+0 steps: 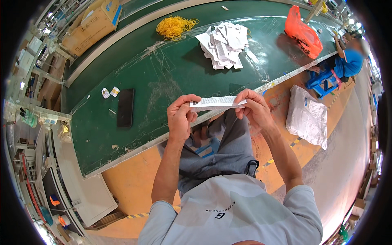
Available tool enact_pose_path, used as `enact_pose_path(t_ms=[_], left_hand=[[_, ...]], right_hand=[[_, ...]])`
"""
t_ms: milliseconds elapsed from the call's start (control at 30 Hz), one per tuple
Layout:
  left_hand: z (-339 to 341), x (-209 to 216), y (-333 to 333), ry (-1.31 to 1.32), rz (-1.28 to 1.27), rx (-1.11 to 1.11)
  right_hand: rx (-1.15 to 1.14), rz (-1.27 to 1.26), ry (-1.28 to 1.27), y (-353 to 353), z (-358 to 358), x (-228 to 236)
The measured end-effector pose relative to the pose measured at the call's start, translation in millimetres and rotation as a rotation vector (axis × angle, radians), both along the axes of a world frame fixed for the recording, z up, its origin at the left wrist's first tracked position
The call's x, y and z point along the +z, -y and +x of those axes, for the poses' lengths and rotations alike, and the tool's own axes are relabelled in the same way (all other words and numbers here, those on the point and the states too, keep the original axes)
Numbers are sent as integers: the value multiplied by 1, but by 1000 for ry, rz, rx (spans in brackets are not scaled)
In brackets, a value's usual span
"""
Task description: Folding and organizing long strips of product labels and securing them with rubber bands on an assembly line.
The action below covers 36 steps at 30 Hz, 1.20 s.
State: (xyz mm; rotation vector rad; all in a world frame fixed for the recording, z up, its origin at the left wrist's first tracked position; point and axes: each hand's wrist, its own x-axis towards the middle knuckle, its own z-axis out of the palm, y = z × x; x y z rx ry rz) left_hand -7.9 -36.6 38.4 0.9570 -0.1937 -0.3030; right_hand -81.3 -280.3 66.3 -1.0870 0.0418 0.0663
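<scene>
A narrow white printed paper strip (216, 102) is stretched level between my two hands, just over the near edge of the green table (155, 90). My left hand (181, 116) pinches its left end between thumb and fingers. At the other end, my right hand (255, 108) grips the strip the same way. Beyond my hands lies a loose pile of white printed papers (224, 45). A tangle of yellow rubber bands (174, 27) sits to the left of that pile.
A black phone (125, 108) and two small crumpled wrappers (110, 92) lie on the table's left. An orange-red plastic bag (302, 34) stands far right. A white plastic-wrapped bundle (307, 112) rests on the floor. Another person in blue (350, 61) sits beyond, near a blue stool (322, 83).
</scene>
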Motion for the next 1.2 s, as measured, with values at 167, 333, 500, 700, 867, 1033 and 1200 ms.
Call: enact_pose_path(t_ms=[167,333,500,700,867,1033,1200], left_hand=[[-2,12,-4,20,-16,-7],[-4,17,2,28,239,156],[-3,20,1,39,218,151],[-1,20,0,15,137,130],[-4,18,3,4,38,139],[-1,18,2,34,-31,106],[-1,20,6,109,12,18]], right_hand=[[34,-43,33,1,2,0],[46,-101,32,-2,2,0],[67,-131,65,-1,1,1],[89,-137,75,1,4,1],[123,-125,91,5,7,-8],[83,36,6,2,7,4],[266,-331,-78,10,25,21]])
